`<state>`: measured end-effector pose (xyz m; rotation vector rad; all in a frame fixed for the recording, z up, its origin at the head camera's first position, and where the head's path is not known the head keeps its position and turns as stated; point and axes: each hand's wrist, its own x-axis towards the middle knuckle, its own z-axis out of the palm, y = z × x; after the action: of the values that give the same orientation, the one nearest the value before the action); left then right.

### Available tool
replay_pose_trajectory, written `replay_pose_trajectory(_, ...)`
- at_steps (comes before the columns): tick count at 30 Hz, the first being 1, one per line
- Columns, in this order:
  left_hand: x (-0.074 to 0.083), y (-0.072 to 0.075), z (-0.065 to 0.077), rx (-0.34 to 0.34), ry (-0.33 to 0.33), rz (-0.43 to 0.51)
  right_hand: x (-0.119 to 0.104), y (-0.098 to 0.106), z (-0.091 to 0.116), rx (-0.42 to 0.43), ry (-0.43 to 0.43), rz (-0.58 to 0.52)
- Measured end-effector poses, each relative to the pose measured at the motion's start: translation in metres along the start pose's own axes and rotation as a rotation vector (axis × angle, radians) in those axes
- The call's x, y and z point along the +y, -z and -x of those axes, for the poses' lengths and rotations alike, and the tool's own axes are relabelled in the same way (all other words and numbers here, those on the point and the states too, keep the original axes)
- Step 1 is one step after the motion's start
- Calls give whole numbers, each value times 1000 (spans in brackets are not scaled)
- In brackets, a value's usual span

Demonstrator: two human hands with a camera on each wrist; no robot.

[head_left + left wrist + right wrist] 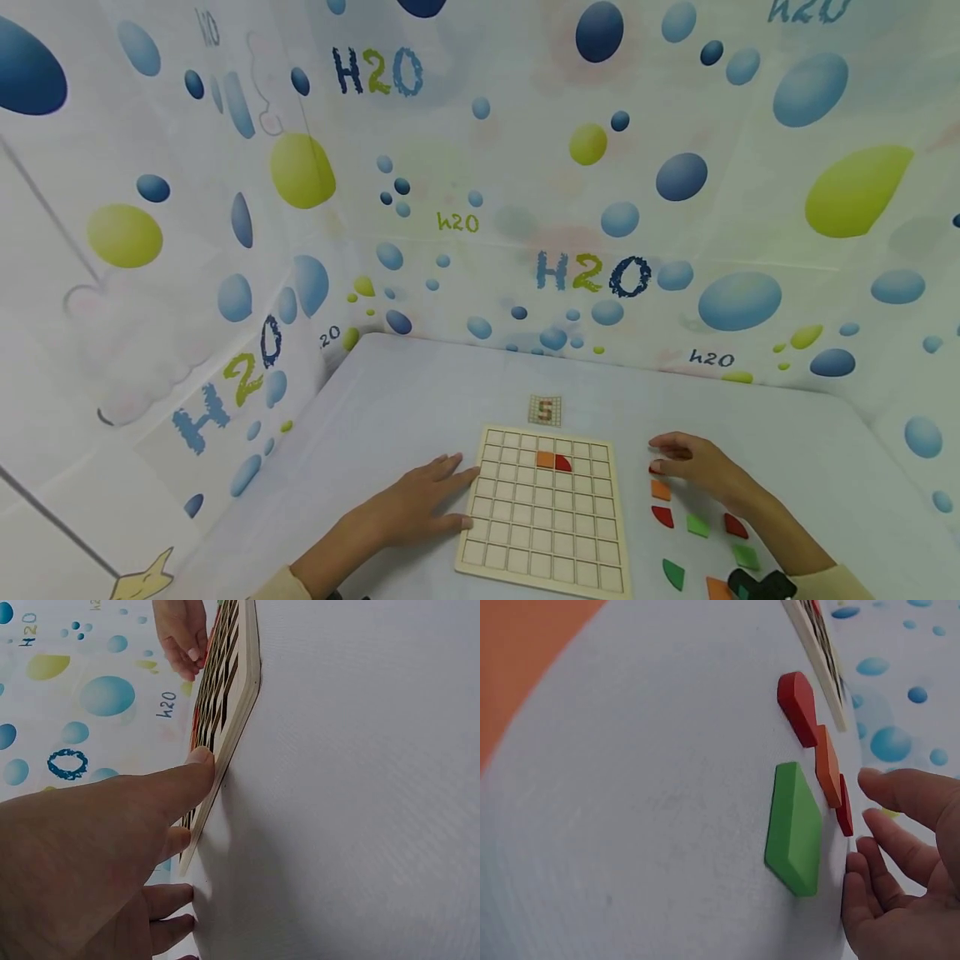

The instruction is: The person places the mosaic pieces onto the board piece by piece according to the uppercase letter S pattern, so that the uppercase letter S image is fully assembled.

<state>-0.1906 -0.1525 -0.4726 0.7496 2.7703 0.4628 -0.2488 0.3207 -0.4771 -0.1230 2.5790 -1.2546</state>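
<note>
A wooden grid board (517, 533) lies on the table, with an orange square (545, 459) and a red quarter-circle piece (562, 463) side by side in its upper cells. My left hand (420, 504) steadies the board's left edge, thumb and fingertips touching it. To the right of the board, my right hand (697, 467) hovers by a red piece (845, 806) at the top of the loose pieces. Its fingers are loosely bent, and in the right wrist view a gap shows between thumb and fingers, with nothing held there.
Below the right hand lie several loose pieces, among them an orange square (660, 490), a red quarter circle (663, 517), a green square (697, 525) and a green quarter circle (673, 574). A small pattern card (545, 411) sits behind the board. A printed curtain (480, 250) surrounds the table.
</note>
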Motion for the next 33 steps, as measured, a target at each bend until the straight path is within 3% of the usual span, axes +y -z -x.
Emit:
replay_pose_trajectory(10,3,3,2,8,-6,0,5,-2,-2,-25,86,122)
replay_pose_trajectory(21,4,3,3,3,-8,10,10,-2,-4,16,184,258)
replay_pose_trajectory(33,3,3,2,7,-16,9,6,-2,-5,18,130,284)
